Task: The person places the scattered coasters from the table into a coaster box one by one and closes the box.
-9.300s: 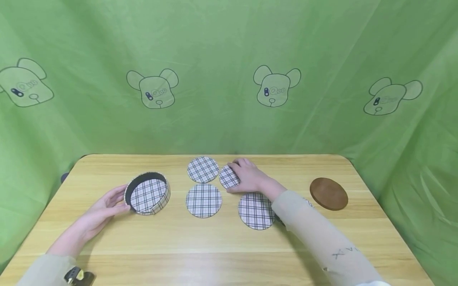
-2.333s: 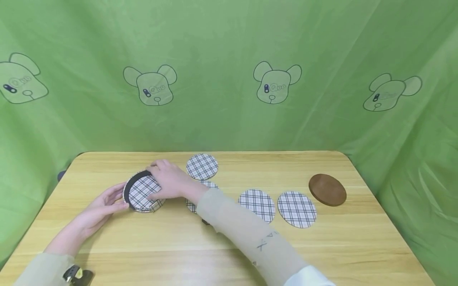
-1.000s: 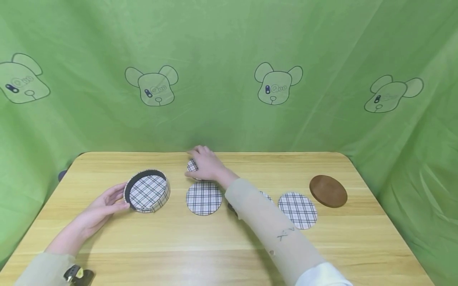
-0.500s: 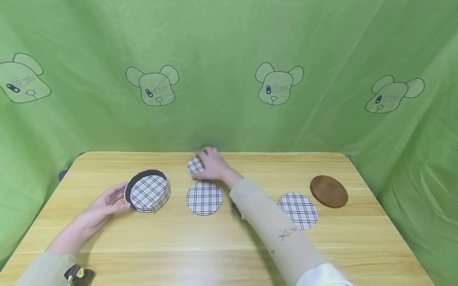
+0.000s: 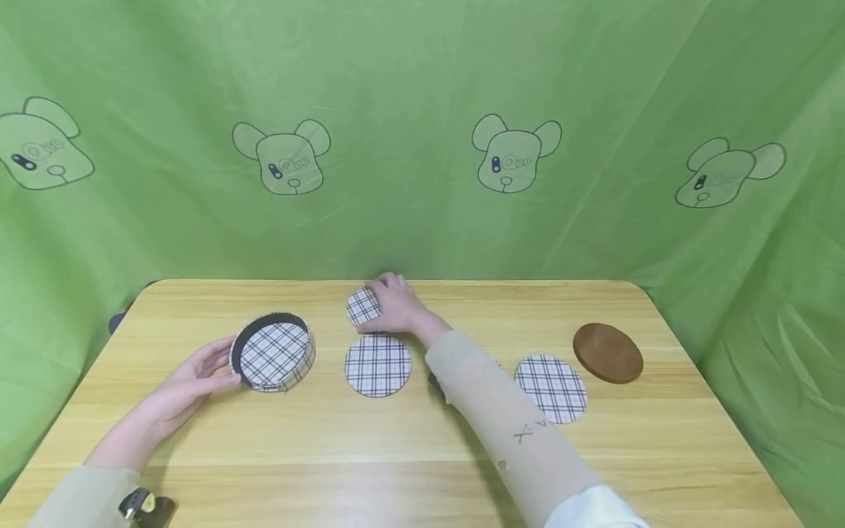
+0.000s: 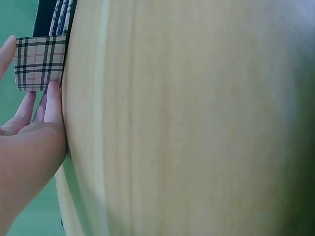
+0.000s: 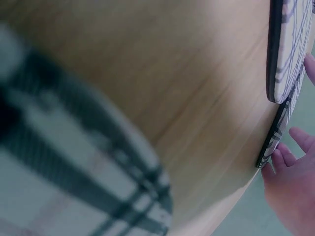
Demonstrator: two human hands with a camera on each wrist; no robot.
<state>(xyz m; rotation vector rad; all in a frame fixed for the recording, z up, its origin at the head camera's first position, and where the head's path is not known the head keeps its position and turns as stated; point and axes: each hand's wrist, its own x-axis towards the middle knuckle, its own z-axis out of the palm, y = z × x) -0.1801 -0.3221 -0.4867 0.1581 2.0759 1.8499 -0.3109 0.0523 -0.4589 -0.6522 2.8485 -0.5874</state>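
Note:
My left hand (image 5: 191, 387) grips the left side of a round plaid coaster holder (image 5: 306, 363), thumb at its black-lined rim. Plaid coasters lie stacked inside, their edges (image 6: 61, 17) showing in the left wrist view. At the table's back, my right hand (image 5: 398, 306) holds a round plaid coaster (image 5: 361, 306), with thumb and fingers at its edge. A second coaster (image 5: 378, 365) lies just in front of it. Another coaster (image 5: 551, 389) rests to the right of my right sleeve. One more is mostly hidden beneath that sleeve; its blurred surface (image 7: 74, 172) looms close in the right wrist view.
A brown leather-like disc (image 5: 607, 353) lies at the right of the wooden table (image 5: 297, 455). Green cloth (image 5: 396, 220) with printed bear heads hangs behind the back edge. My right forearm crosses over the table's middle.
The centre-back coaster held earlier is gone from its spot. My right hand went from inside the holder to the far coaster, then shifted slightly right along it. My left hand stayed on the holder.

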